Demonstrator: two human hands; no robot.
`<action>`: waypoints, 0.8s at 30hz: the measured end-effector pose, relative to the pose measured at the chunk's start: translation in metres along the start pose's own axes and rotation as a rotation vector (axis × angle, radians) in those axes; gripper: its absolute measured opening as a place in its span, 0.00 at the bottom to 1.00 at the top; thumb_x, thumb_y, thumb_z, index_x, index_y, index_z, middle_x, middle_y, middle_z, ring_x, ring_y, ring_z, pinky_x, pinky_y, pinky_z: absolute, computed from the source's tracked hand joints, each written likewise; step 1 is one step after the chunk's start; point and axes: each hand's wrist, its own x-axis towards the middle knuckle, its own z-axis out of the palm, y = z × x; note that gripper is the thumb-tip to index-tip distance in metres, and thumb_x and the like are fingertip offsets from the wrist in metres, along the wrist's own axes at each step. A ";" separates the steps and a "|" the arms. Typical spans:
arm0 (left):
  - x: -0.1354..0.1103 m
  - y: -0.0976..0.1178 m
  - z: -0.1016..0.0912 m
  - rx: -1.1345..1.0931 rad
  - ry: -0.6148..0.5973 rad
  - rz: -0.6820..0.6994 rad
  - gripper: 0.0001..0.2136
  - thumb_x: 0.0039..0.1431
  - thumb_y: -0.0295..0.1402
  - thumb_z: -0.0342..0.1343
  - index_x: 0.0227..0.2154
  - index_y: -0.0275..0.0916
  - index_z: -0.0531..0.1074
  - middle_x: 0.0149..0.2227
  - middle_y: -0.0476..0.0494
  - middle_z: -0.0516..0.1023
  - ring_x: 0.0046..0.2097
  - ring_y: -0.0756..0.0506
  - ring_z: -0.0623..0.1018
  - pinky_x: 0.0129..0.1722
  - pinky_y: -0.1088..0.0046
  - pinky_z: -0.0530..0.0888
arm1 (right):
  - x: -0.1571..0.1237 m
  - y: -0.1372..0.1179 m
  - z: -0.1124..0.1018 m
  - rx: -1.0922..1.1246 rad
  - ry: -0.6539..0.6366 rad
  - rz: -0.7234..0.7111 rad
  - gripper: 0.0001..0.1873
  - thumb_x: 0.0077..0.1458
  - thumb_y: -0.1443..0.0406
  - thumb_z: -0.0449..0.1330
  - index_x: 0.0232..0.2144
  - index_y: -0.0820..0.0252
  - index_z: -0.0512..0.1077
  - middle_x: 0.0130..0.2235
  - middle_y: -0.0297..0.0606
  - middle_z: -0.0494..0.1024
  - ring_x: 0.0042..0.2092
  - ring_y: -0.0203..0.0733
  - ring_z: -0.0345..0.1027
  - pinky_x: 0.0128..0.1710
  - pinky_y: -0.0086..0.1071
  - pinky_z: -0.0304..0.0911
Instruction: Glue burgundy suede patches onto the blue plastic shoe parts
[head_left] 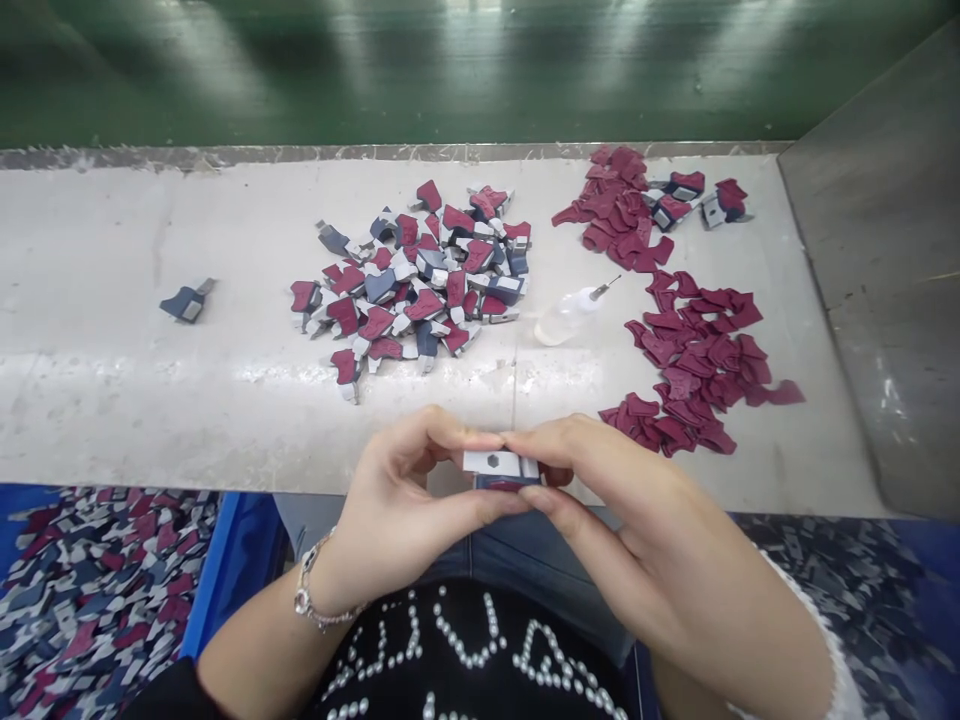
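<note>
Narrow pinch on white-and-navy rectangular piece (499, 468) by bare left hand (401, 505) and bare right hand (622, 510), maroon-and-navy joined pieces (412, 285) apparently done, flat maroon cutouts (694, 365) apparently left.

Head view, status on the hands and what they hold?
Left hand and right hand both pinching a white-and-navy piece, hexagon mark on top. Held at near edge of bench. Squeeze bottle beyond, untouched. Nothing in the way.

Between my left grip (405, 510) and right grip (637, 530), the piece (495, 464) shows white with a dark hexagon over navy; beyond them, the pile (412, 285) mixes maroon, navy and white on the pale bench (112, 400).
</note>
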 end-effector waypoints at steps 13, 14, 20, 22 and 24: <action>-0.004 0.018 -0.002 0.562 -0.091 0.099 0.14 0.57 0.27 0.65 0.45 0.45 0.75 0.39 0.54 0.83 0.37 0.53 0.81 0.40 0.83 0.77 | -0.003 0.003 0.000 -0.043 0.013 0.070 0.08 0.66 0.67 0.55 0.47 0.52 0.68 0.41 0.31 0.76 0.43 0.35 0.72 0.42 0.28 0.65; -0.005 0.020 -0.002 0.567 -0.095 0.109 0.14 0.58 0.27 0.65 0.46 0.44 0.74 0.39 0.53 0.83 0.37 0.53 0.81 0.40 0.83 0.77 | -0.004 0.001 0.000 -0.064 0.025 0.061 0.09 0.65 0.67 0.55 0.47 0.52 0.68 0.40 0.30 0.76 0.42 0.35 0.72 0.42 0.27 0.66; -0.008 0.026 -0.003 0.594 -0.115 0.132 0.15 0.58 0.29 0.65 0.47 0.45 0.73 0.39 0.53 0.83 0.35 0.53 0.80 0.39 0.80 0.77 | -0.008 -0.009 -0.002 -0.149 0.054 0.005 0.11 0.65 0.68 0.55 0.48 0.52 0.68 0.41 0.31 0.78 0.42 0.33 0.73 0.41 0.25 0.67; -0.009 0.027 -0.002 0.616 -0.133 0.148 0.15 0.59 0.29 0.64 0.48 0.44 0.73 0.40 0.52 0.82 0.37 0.52 0.80 0.40 0.80 0.77 | -0.009 -0.011 -0.002 -0.143 0.053 0.000 0.09 0.65 0.69 0.54 0.46 0.52 0.68 0.39 0.30 0.77 0.41 0.33 0.73 0.39 0.24 0.67; -0.010 0.028 0.000 0.649 -0.148 0.190 0.14 0.59 0.29 0.63 0.48 0.41 0.72 0.39 0.50 0.82 0.37 0.52 0.80 0.40 0.78 0.76 | -0.009 -0.013 -0.001 -0.128 0.054 0.003 0.09 0.65 0.69 0.53 0.44 0.52 0.68 0.38 0.30 0.76 0.40 0.33 0.72 0.39 0.25 0.67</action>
